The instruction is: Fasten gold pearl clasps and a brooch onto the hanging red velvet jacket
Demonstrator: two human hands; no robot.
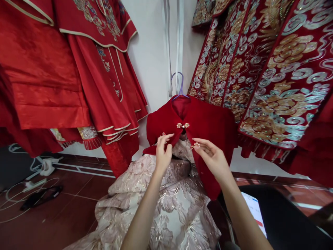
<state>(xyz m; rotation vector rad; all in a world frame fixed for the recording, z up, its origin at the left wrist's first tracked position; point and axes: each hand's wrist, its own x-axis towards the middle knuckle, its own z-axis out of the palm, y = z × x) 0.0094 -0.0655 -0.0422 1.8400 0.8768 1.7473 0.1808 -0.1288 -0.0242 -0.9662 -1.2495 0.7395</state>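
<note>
A red velvet cape (213, 121) hangs on a purple hanger (180, 86). Its upper beaded clasp (183, 125) joins the two front edges at the neck; below it the fronts part. My left hand (163, 151) pinches the left front edge, close to a small beaded fastener piece (163, 134). With thumb and fingers my right hand (212, 158) grips a beaded fastener with a gold loop (195, 145) on the right front edge. Behind and below the cape lies a bulky pale pink and gold floral fabric (179, 211).
Red garments with pale piping (104, 83) hang on the left. Embroidered red garments (281, 86) hang on the right. A phone (253, 211) lies on a black seat (286, 215). Cables (31, 187) and a dark object (41, 198) are on the tiled floor at left.
</note>
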